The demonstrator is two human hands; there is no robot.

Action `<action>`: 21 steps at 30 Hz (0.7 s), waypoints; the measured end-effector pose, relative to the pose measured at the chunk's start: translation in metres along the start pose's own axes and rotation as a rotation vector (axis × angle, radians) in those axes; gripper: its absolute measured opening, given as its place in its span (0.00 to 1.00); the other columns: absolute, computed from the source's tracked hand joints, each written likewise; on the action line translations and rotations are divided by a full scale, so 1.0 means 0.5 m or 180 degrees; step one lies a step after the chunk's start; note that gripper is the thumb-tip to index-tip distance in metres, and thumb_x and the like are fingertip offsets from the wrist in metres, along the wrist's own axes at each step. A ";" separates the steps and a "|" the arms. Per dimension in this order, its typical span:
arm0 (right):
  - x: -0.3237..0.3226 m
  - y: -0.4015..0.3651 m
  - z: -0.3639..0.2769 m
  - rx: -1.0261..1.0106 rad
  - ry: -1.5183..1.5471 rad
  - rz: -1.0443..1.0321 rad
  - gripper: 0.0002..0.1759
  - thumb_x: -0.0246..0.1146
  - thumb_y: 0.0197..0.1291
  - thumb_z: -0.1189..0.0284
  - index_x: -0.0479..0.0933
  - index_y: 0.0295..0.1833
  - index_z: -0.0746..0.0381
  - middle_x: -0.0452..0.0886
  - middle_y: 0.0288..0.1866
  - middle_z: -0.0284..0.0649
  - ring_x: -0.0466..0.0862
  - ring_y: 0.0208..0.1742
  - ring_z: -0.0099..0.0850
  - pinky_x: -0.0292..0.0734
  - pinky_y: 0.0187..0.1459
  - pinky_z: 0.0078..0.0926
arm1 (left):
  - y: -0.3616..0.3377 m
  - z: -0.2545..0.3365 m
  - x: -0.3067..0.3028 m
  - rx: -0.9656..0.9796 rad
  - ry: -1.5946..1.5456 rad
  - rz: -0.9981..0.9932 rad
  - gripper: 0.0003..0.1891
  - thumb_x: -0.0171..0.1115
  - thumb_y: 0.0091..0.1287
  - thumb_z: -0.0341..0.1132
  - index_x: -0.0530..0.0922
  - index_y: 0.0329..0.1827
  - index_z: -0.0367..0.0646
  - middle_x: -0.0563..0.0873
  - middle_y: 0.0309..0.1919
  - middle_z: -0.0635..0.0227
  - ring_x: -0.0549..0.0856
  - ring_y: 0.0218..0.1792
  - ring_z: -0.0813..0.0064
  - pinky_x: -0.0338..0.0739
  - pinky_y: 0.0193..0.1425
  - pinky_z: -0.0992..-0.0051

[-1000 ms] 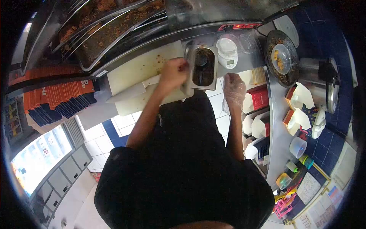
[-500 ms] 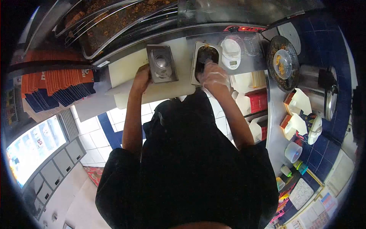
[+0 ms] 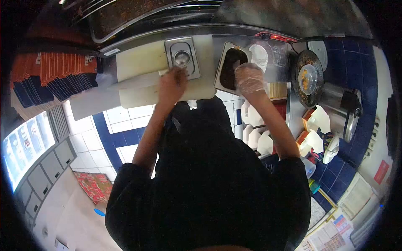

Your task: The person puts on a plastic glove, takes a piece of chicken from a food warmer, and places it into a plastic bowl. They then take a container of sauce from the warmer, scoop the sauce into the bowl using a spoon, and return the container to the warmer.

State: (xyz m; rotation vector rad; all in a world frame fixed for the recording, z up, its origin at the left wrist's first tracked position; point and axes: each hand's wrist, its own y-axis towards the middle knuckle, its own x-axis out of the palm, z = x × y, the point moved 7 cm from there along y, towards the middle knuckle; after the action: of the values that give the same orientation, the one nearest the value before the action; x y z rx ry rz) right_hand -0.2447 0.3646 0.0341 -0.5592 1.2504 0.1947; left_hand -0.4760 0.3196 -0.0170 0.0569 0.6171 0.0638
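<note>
A steel lid (image 3: 193, 67) with a round dip in its middle lies on the pale cutting board (image 3: 138, 54). My left hand (image 3: 172, 85), smeared by motion, is right at its lower left corner, where the pale end of a long knife (image 3: 136, 81) also lies; its fingers are hidden. To the right, a steel food pan (image 3: 219, 79) with dark contents sits at a slant. In a clear plastic glove, my right hand (image 3: 251, 79) is closed over the pan's right rim, fingertips on the inner side.
Behind the pan stands a white scale (image 3: 258, 54). A dark round pan with a clear bowl (image 3: 309, 79) of yellow pieces is at right, near open cartons (image 3: 317, 119) and a steel pot (image 3: 341, 111). Folded orange-and-blue packaging (image 3: 63, 75) stands at left. A rack (image 3: 125, 21) is above.
The lid has shifted away from me, and my left hand has moved to its lower corner. My right hand has gone from inside the pan to its right rim, and the pan has turned slightly.
</note>
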 end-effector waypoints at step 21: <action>0.011 -0.064 0.024 -0.0561 0.0748 -0.0030 0.07 0.60 0.57 0.73 0.79 0.40 0.62 0.83 0.34 0.47 0.85 0.37 0.44 0.82 0.38 0.41 | -0.080 0.075 0.259 -0.2316 -0.3806 -0.2068 0.21 0.44 0.80 0.43 0.71 0.54 0.28 0.86 0.43 0.43 0.88 0.47 0.55 0.86 0.50 0.63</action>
State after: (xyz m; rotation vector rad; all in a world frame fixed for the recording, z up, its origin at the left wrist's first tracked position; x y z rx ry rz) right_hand -0.2190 0.3423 0.0407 -0.7565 1.4667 0.2380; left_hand -0.3470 0.2886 -0.0642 -0.7650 -0.6261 -0.3610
